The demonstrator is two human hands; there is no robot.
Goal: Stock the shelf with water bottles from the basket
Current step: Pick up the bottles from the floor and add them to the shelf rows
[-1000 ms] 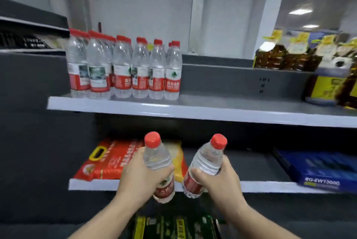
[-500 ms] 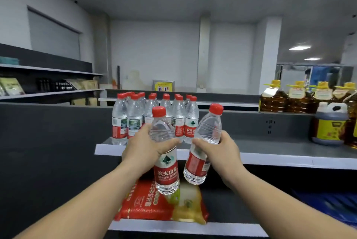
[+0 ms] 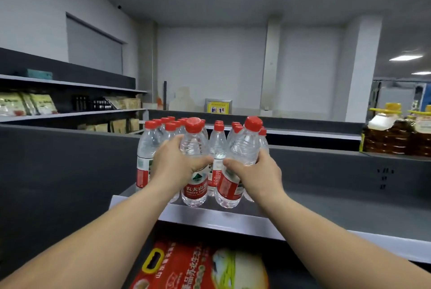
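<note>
Left hand [image 3: 173, 167]: fingers and thumb wrapped round the waist of a clear water bottle [image 3: 194, 162] with red cap and red label, held upright, its base at or just above the front edge of the grey shelf [image 3: 326, 207]; whether it touches the shelf cannot be told. Right hand [image 3: 258, 172]: clamped round a second water bottle [image 3: 238, 165] of the same kind, tilted with its cap leaning right, base near the shelf's front edge, just beside the first. The two held bottles stand close together, hands nearly touching at the thumbs. Behind them: a cluster of stocked water bottles [image 3: 149, 148], red-capped, upright, in rows at the left end of the same shelf. Far right, on a higher ledge: jugs of amber cooking oil [image 3: 391, 139] with yellow caps. Lower shelf, below the hands: a red rice bag [image 3: 198, 267] with a yellow handle cut-out, lying flat. Left background: wall shelving [image 3: 70, 113] with packets and small dark bottles. The basket is out of frame.
</note>
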